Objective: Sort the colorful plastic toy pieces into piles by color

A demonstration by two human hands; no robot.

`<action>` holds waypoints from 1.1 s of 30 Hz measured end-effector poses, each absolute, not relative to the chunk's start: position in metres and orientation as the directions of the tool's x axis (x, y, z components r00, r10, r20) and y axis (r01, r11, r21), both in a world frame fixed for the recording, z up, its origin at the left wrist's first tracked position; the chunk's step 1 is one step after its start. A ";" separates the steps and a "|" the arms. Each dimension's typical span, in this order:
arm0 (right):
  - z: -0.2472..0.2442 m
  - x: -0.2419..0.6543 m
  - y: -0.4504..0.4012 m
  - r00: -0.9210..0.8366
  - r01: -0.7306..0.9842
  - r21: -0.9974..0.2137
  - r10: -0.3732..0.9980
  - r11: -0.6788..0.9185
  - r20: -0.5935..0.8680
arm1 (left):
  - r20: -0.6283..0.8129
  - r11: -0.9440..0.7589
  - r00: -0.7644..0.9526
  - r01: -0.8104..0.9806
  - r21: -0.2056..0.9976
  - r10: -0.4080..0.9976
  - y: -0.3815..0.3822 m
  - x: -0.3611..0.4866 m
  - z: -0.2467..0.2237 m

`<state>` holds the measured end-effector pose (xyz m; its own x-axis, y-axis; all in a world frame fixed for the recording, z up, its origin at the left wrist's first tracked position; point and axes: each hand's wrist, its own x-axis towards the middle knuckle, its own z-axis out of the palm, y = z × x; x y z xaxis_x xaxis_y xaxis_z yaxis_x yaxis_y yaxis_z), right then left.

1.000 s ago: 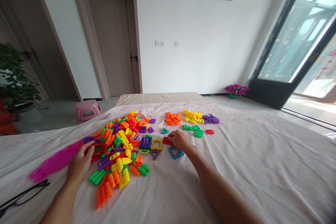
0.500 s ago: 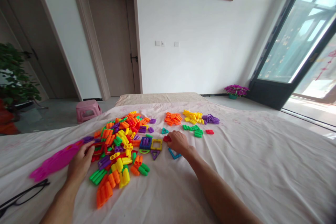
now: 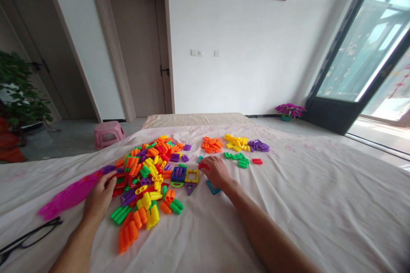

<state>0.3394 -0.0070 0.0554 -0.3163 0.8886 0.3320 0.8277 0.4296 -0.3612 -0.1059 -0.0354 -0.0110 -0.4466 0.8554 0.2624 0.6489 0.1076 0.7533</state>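
My left hand [image 3: 100, 195] is at the left edge of a mixed pile of coloured plastic building blocks [image 3: 149, 166], with thumb and fingers closed on a red square frame tile [image 3: 121, 182]. On the cloth to the right, my right hand [image 3: 218, 172] pinches a small red curved piece [image 3: 203, 165]. Left of that hand lie a blue square tile [image 3: 178, 174] with purple blocks inside, a yellow square tile [image 3: 192, 176], a purple triangle tile [image 3: 190, 188] and a green curved piece [image 3: 177, 184]. A blue V-shaped piece [image 3: 212, 187] is partly under my right hand; a teal triangle [image 3: 200, 159] shows behind it.
Beyond my right hand are groups of orange [image 3: 212, 144], yellow [image 3: 237, 142], purple [image 3: 259, 145] and green blocks [image 3: 237, 158], plus a red block [image 3: 257, 161]. A magenta plastic item [image 3: 68, 195] and black glasses [image 3: 35, 235] lie left. A pink stool [image 3: 109, 135] stands behind.
My right hand has moved slightly up and left with the red piece, now covering more of the teal triangle. The left hand stays on the red square tile. The view has shifted slightly.
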 end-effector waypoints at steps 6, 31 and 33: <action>0.056 0.299 -0.028 -0.520 0.670 -0.350 0.750 0.655 0.408 | 0.266 0.133 -0.467 0.661 0.738 0.843 -0.037 -0.102 -0.007; 0.061 0.262 -0.016 -0.429 0.711 -0.415 0.818 0.568 0.384 | 0.272 0.117 -0.455 0.661 0.741 0.848 -0.034 -0.106 -0.010; 0.060 0.269 -0.012 -0.370 0.675 -0.515 0.847 0.528 0.382 | 0.258 0.123 -0.451 0.657 0.744 0.854 -0.032 -0.109 -0.012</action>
<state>0.2693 -0.0122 0.0598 -0.3698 0.8468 0.3824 0.6753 0.5276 -0.5154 -0.1085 -0.0318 -0.0122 -0.4513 0.8544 0.2575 0.6571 0.1229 0.7437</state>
